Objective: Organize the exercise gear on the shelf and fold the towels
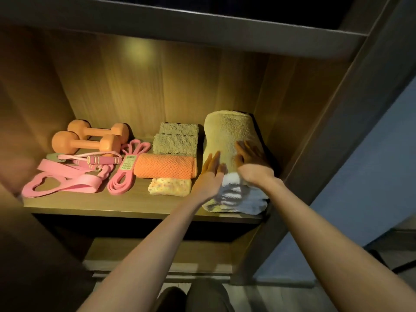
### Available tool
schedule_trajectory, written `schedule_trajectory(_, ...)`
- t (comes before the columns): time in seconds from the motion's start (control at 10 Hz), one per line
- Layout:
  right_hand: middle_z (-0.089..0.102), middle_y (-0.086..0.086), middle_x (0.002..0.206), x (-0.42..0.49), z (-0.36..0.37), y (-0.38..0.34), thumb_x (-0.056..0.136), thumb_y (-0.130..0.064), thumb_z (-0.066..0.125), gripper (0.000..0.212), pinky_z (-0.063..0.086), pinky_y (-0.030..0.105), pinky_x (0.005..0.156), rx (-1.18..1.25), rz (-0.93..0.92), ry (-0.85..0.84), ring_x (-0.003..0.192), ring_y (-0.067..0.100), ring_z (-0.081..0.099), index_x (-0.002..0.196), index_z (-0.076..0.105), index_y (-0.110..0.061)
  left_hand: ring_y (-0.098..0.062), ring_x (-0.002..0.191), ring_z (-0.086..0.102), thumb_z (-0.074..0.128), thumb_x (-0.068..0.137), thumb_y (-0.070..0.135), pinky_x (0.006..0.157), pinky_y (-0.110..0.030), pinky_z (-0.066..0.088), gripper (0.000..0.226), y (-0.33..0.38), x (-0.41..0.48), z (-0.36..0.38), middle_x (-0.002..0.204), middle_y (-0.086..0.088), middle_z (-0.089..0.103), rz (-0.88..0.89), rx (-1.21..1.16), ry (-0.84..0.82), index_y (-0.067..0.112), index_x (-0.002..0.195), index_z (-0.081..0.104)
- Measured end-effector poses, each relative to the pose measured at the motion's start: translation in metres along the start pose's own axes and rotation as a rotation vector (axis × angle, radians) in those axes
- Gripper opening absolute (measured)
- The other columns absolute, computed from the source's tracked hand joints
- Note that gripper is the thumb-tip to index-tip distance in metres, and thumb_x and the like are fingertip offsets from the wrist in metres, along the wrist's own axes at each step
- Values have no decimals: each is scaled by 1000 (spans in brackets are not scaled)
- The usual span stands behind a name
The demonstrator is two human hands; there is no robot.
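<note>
judged the job close to finished. found the shelf [139, 206] sorted into zones: two orange dumbbells [85, 143] laid side by side at the back left, pink resistance bands [65, 181] and a jump rope [103, 159] spread in front of them, a long pink loop band [126, 174] just beside. noted a column of folded small towels in the middle: grey-beige towels [175, 140] at the back, an orange towel [165, 165] touching them in front, a yellow speckled cloth [170, 186] nearest the edge. saw the large beige towel [227, 131] folded at the right end, running from near the back wall toward the front edge, with a white towel [238, 197] lying rumpled on its near end. reckoned that white towel the one piece left to fold or square up, plus perhaps a last smoothing of the stack. found the left hand [210, 174] flat, fingers straight and together, pressed on the beige towel's left side. found the right hand [249, 163] likewise spread flat on the beige towel, wrist over the white towel, gripping nothing. found both hands near each other but apart. could not tell how far the white towel was folded beneath the wrists.
</note>
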State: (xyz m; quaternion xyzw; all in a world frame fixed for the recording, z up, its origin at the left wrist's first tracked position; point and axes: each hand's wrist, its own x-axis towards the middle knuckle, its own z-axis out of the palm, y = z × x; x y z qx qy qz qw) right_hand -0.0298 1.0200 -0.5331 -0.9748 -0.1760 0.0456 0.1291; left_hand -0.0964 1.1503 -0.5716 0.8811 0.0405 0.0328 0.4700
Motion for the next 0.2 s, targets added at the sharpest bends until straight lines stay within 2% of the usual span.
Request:
schedule_trajectory(0.1,52,13,130,-21,-23,-12,100,-27,29,36,38,36,97,-54,117,-32,120,27,48,117,58,-14,-10,87,57,45,98,24,81,-28,51,56,11,-2,-22,134,-4,50,-52,-47,-54,28,150,23)
schedule_trajectory(0.2,54,5,76,-43,-42,-23,97,-24,41,34,42,33,73,-36,74,94,80,25,56,65,46,-14,-11,63,49,50,95,28,54,-17,44,59,23,-19,-41,140,-18,47,-9,76,5,27,149,27)
